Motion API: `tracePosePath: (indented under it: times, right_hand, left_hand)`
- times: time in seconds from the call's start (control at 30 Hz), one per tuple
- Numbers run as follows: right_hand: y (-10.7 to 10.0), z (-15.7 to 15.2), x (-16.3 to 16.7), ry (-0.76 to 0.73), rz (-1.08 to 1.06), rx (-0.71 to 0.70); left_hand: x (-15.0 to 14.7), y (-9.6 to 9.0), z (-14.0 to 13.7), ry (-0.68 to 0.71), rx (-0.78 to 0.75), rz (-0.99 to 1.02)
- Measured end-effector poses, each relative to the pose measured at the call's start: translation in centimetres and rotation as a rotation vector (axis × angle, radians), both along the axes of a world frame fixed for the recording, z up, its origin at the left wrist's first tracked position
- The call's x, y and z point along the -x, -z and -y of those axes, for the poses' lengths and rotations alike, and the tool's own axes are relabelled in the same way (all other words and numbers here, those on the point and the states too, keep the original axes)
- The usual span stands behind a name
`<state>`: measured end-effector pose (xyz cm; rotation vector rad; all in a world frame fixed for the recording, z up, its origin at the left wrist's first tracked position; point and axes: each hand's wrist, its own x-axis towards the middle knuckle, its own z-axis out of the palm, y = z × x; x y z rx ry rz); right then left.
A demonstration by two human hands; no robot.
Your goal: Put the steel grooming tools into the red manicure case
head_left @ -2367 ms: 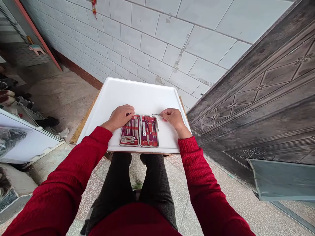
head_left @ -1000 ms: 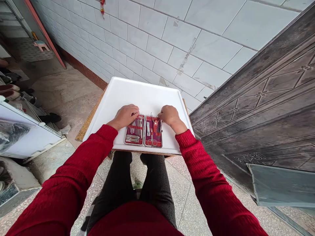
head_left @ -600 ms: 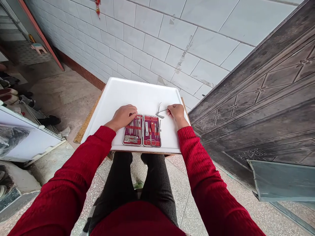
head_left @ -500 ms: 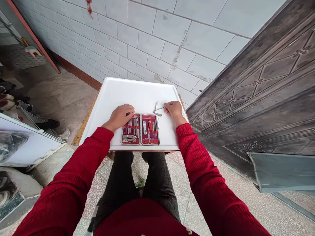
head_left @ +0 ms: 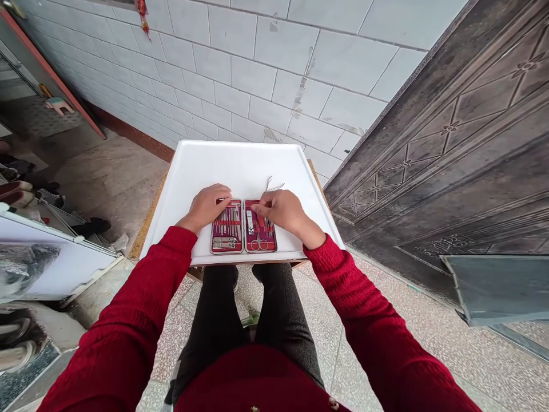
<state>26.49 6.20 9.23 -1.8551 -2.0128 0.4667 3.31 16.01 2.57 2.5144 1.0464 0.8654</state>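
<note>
An open manicure case [head_left: 245, 249] with a red lining lies on a white tray [head_left: 240, 166]. My left hand [head_left: 208, 207] grips the upper edge of its left half, thumb bent over the rim. Nail clippers and several slim metal tools sit in that half. Over the right half is my right hand [head_left: 285, 212], its thumb and fingertips pinched at the upper edge; what they hold, if anything, is hidden. Small scissors [head_left: 259, 245] and a nail clipper [head_left: 250, 222] show below them. Behind the right hand lies a cuticle nipper [head_left: 271, 185], partly covered.
The tray rests on a wooden table [head_left: 148, 223]. A tiled wall [head_left: 240, 74] stands behind it, and a dark patterned metal door [head_left: 429, 154] is at the right. On the left is a white cabinet-like surface [head_left: 47, 252] with a plastic-wrapped item.
My right hand has let go of the cuticle nipper on the tray and moved left over the case's right half. My left hand stays at the case's edge.
</note>
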Motion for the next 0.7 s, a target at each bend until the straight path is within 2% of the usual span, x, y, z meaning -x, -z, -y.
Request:
tracePosePath:
  times: [0.1,0.2,0.4,0.53,0.7]
  right_hand:
    - [-0.2,1.7,1.8,-0.101,0.202,0.13]
    - [0.2,2.2,3.0,-0.114,0.333,0.196]
    - [0.3,1.9,3.6,-0.085,0.349,0.224]
    - [0.9,3.1,2.8,-0.105,0.18,0.24]
    - [1.7,5.6,0.1,-0.173,-0.345,0.352]
  left_hand:
    - [0.0,0.3,-0.1,-0.006,-0.011,-0.001]
    - [0.0,0.6,-0.2,-0.008,-0.014,0.006]
    - [0.0,0.7,-0.2,0.001,-0.022,0.008]
    - [0.0,0.6,-0.1,0.007,-0.024,0.003]
    - [0.0,0.4,0.0,0.008,-0.022,0.01]
